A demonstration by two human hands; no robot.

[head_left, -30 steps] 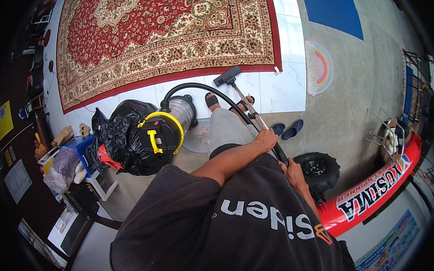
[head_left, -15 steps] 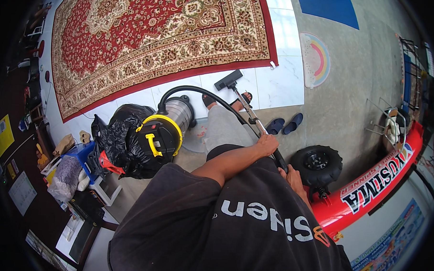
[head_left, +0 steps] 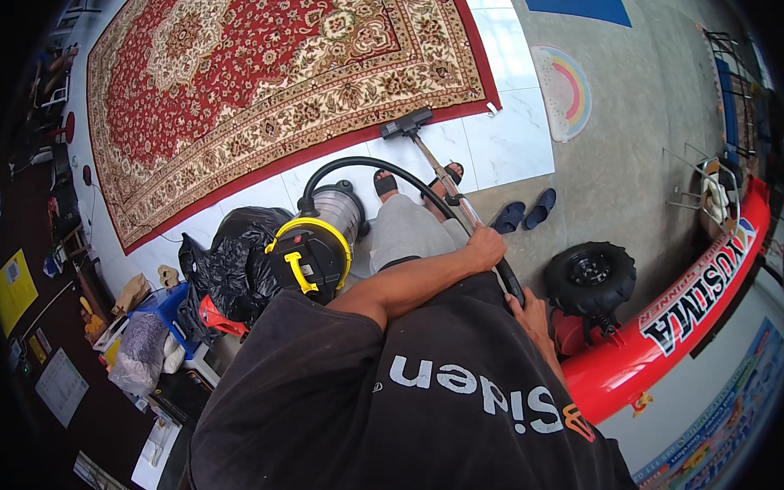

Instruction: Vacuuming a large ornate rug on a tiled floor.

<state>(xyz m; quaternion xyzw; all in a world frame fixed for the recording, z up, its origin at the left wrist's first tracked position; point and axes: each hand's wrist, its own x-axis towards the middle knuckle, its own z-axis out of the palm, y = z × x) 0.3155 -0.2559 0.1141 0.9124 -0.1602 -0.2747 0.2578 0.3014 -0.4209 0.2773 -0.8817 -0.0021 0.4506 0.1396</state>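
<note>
My left hand is wrapped around the metal wand of a vacuum cleaner. Lower on the right, my right hand grips the black hose handle at the wand's upper end. Beyond my feet, the dark floor head lies at the red border of a patterned rug. A black hose arches back to the vacuum canister, which has a black lid with a yellow rim and stands left of my legs.
Black plastic bags crowd the canister's left side. Dark blue slippers sit right of my feet. Nearer on the right are a knobby black tyre and a long red machine part. A rainbow mat lies on the concrete.
The floor head has gone forward from the white tiles onto the rug's edge, and the wand with it. Both hands keep their grip. The whole view has shifted slightly.
</note>
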